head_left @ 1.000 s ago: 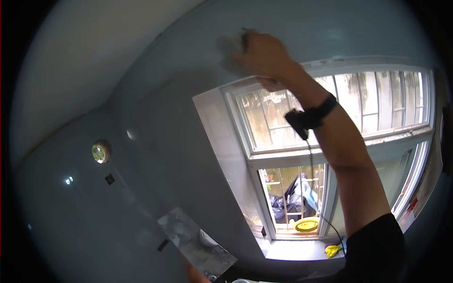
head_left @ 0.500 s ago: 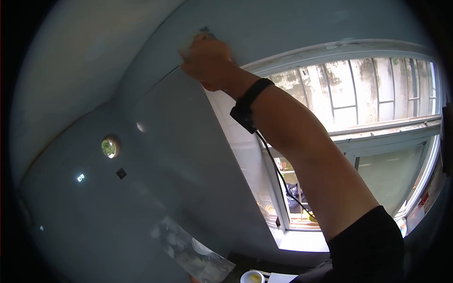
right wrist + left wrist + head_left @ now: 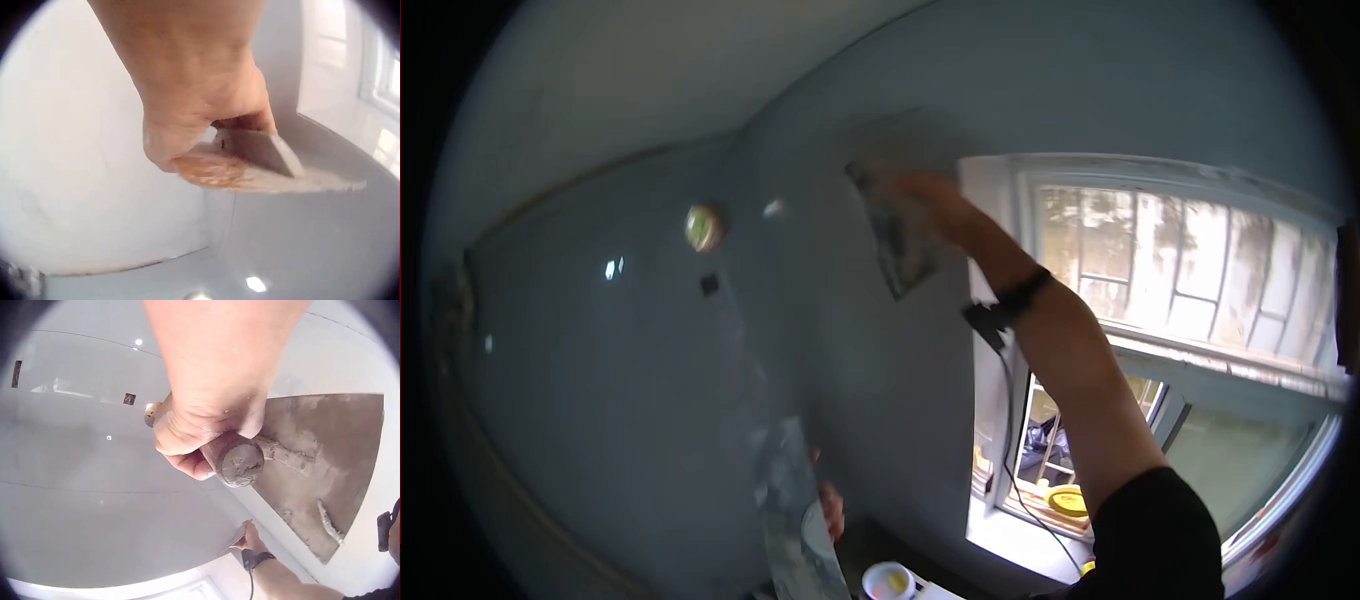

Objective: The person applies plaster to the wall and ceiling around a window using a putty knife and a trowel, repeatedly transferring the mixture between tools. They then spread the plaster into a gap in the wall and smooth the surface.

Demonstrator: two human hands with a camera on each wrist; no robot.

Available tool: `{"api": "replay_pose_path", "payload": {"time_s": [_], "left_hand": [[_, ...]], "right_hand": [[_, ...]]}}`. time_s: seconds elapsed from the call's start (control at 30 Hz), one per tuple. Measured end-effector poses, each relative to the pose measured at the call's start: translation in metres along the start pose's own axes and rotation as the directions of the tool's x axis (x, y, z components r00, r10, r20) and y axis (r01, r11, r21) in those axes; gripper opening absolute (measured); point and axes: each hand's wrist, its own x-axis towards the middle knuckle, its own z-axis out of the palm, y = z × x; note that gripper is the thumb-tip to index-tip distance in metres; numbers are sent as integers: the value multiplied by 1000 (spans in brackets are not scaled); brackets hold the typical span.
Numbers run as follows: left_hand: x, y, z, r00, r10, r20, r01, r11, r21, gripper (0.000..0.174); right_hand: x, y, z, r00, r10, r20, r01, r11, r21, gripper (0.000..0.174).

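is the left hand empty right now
No, the left hand is curled round the round handle of a wide scraper smeared with dried plaster.

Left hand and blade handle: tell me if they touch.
Touching. The left wrist view shows the left hand curled round the handle of the wide blade.
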Motion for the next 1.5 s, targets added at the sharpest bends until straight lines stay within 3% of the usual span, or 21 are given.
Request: {"api": "replay_pose_path", "payload": {"time_s": [0.03, 0.1, 0.13, 0.17, 0.27, 0.43, 0.5, 0.63, 0.7, 0.73, 0.8, 0.87, 0.97, 1.03, 1.07, 1.13, 1.2, 1.27, 1.33, 1.4, 1.5], "left_hand": [[10, 0, 10, 994, 33, -100, -21, 993, 120, 66], [21, -4, 20, 983, 105, -148, -81, 984, 158, 66], [25, -10, 23, 978, 131, -163, -105, 981, 161, 66], [30, -12, 27, 973, 152, -174, -123, 978, 167, 66], [38, -20, 37, 962, 190, -195, -157, 973, 172, 66], [44, -20, 48, 952, 222, -209, -183, 965, 190, 66], [45, -21, 51, 951, 222, -215, -179, 963, 203, 66], [49, -17, 60, 955, 219, -199, -166, 954, 251, 66], [53, -13, 66, 961, 212, -180, -155, 946, 285, 67], [56, -10, 68, 963, 208, -170, -150, 942, 301, 67], [63, -3, 76, 972, 184, -149, -122, 929, 350, 67], [70, 4, 85, 977, 171, -128, -105, 906, 410, 67], [76, -5, 99, 966, 195, -169, -122, 923, 366, 66], [80, -26, 104, 956, 200, -212, -149, 961, 233, 66], [87, -37, 74, 995, 103, 6, -103, 991, 88, 63], [97, -77, 49, 1000, 8, 24, -6, 998, -69, 60], [102, -124, 49, 972, 42, -230, -83, 982, -170, 61], [121, -135, 53, 957, 6, -289, -59, 983, -174, 63], [116, -145, 3, 999, -33, 17, 36, 974, -223, 60], [112, -143, -10, 999, -36, 38, 45, 961, -271, 57], [82, -143, -7, 986, 38, -163, -72, 974, -214, 53]], "right_hand": [[-32, 4, 6, 995, 41, 91, -70, 935, 347, 48], [-95, -7, 32, 996, 57, 74, -85, 876, 474, 56], [-107, 6, 27, 985, 7, 170, -98, 838, 536, 57], [-118, 17, 23, 968, -49, 245, -110, 796, 595, 59], [-164, 6, 47, 978, -117, 172, -15, 785, 619, 61], [-214, 38, 22, 972, -100, 211, -106, 614, 782, 65], [-234, 48, 20, 962, -136, 237, -102, 626, 773, 66], [-271, 7, 56, 973, -151, 174, 63, 901, 429, 70], [-270, -5, 55, 929, -163, 332, 117, 981, 154, 74], [-266, 5, 31, 839, -142, 525, 158, 987, 15, 77], [-263, 0, 29, 726, -88, 682, 162, 986, -46, 78], [-274, -7, 31, 748, -73, 660, 27, 996, 80, 72], [-293, 28, 5, 861, 12, 508, -117, 978, 174, 65], [-296, 52, 5, 968, 215, 133, -252, 782, 570, 54], [-294, 99, -12, 972, 186, 147, -233, 636, 735, 47], [-287, 145, -10, 977, 180, -118, -41, 692, 721, 35], [-277, 140, 38, 913, 162, -375, 89, 817, 569, 30], [-278, 116, 69, 914, 173, -367, 104, 775, 624, 32], [-293, 111, 91, 919, 142, -368, 102, 816, 568, 34], [-303, 111, 99, 948, 99, -301, 87, 834, 546, 33], [-325, 124, 93, 982, 168, -84, -70, 742, 667, 36]]}}
